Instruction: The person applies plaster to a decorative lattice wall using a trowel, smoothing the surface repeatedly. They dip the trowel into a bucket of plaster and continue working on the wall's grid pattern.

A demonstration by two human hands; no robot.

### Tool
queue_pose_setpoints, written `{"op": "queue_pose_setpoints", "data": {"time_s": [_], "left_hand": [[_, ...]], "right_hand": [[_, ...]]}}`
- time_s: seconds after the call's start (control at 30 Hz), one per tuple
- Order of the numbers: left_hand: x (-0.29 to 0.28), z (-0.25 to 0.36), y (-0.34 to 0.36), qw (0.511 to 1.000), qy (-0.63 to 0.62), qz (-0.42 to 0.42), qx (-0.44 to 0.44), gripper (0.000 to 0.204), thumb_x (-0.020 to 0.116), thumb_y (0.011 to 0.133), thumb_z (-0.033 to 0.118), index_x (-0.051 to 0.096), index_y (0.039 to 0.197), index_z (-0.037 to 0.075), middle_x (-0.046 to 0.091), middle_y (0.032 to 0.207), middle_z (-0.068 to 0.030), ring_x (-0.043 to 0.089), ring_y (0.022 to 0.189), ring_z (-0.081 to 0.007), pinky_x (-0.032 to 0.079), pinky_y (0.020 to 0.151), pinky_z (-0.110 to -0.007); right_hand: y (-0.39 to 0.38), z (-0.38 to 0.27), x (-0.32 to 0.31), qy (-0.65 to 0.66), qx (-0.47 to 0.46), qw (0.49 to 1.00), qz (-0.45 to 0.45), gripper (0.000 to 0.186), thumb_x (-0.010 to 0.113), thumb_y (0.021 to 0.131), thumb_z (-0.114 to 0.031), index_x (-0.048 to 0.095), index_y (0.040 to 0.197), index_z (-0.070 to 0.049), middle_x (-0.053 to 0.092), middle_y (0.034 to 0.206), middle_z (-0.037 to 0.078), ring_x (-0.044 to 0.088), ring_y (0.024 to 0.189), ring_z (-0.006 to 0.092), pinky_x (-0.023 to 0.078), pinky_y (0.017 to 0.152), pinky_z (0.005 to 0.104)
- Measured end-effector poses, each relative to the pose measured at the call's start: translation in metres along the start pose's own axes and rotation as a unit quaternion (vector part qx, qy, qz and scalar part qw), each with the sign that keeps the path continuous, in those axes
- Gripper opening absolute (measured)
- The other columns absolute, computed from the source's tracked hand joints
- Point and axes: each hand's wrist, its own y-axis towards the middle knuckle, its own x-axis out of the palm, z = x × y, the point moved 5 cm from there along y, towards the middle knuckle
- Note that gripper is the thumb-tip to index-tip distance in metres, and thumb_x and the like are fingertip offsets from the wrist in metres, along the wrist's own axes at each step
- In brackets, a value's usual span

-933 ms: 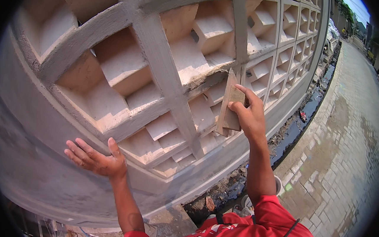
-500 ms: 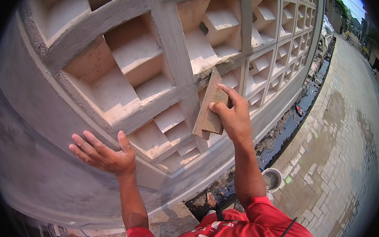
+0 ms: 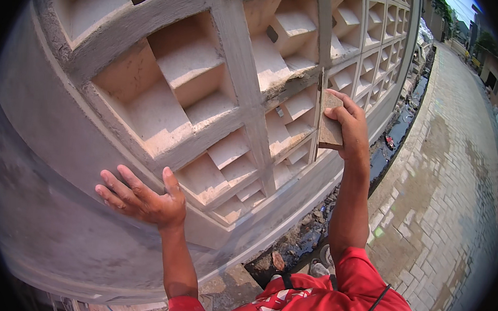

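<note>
Grey wall [image 3: 66, 161] fills the view from 7 o'clock round through 12 to 1, its ribs framing rows of pale hollow blocks [image 3: 149, 104] that shrink away toward 1 o'clock. At 3 o'clock a paved lane [image 3: 450, 225] runs off toward a strip of sky [image 3: 463, 4] between 1 and 2, with damp-looking patches on its bricks. Between lane and wall lies a narrow ditch [image 3: 400, 133] of dark water and rubble.

The right forearm rises from 4 o'clock, and the right hand [image 3: 346, 124] grips a float [image 3: 332, 126] at 2 o'clock, thumb on the near face of its handle, forefinger over the top. The float stands nearly upright, thin edge toward the view, alongside a rib; whether it touches cannot be told.

The left forearm comes up from 7 o'clock. At 8, the left hand [image 3: 146, 201] is open and bare, fingers spread toward 10 o'clock and thumb toward 12, in front of the wall's plain lower band. A red shirt [image 3: 360, 293] sits at 5.
</note>
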Motion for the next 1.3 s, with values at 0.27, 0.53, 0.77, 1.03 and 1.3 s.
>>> {"op": "queue_pose_setpoints", "data": {"time_s": [0.27,0.53,0.77,1.03,1.3], "left_hand": [[-0.004,-0.001,0.003,1.000,-0.005,0.009,0.000,0.081,0.067,0.086,0.038,0.034,0.153,0.005,0.028,0.160,-0.0197,0.019,0.149,-0.0439,0.019,0.119,-0.058],[0.001,0.001,0.000,1.000,0.001,0.008,-0.003,0.079,0.062,0.089,0.046,0.037,0.151,0.005,0.028,0.159,-0.0219,0.019,0.148,-0.0456,0.020,0.117,-0.061],[-0.002,-0.002,0.001,1.000,0.011,0.008,0.001,0.079,0.064,0.088,0.042,0.036,0.152,0.005,0.029,0.159,-0.0207,0.020,0.148,-0.0448,0.021,0.117,-0.059],[-0.001,0.001,0.002,1.000,-0.003,0.009,-0.001,0.082,0.067,0.086,0.039,0.034,0.153,0.006,0.027,0.160,-0.0188,0.020,0.148,-0.0450,0.021,0.118,-0.058],[0.000,0.002,0.002,1.000,0.008,0.006,-0.001,0.082,0.067,0.085,0.039,0.035,0.152,0.005,0.027,0.159,-0.0217,0.019,0.148,-0.0457,0.020,0.118,-0.060]], "right_hand": [[0.010,0.012,0.029,-0.104,-0.026,0.994,-0.035,0.049,0.061,0.078,-0.005,0.060,0.126,0.007,0.067,0.097,0.011,0.064,0.081,0.0139,0.052,0.074,0.0263],[-0.036,0.027,0.071,-0.177,-0.084,0.980,-0.037,0.058,0.066,0.073,-0.015,0.060,0.126,0.009,0.070,0.100,0.024,0.069,0.092,0.0275,0.053,0.085,0.0353],[-0.068,0.022,0.066,-0.164,-0.074,0.972,-0.153,0.058,0.068,0.073,-0.011,0.061,0.129,0.003,0.067,0.114,0.020,0.065,0.103,0.0234,0.049,0.093,0.0333],[-0.038,0.024,0.042,-0.390,-0.300,0.866,-0.092,0.068,0.068,0.078,-0.002,0.052,0.142,-0.013,0.054,0.093,0.013,0.059,0.082,0.0321,0.049,0.074,0.0413],[-0.036,0.041,0.056,-0.465,-0.309,0.825,-0.088,0.070,0.065,0.078,-0.002,0.049,0.145,-0.016,0.052,0.091,0.013,0.056,0.080,0.0333,0.049,0.072,0.0442]]}}
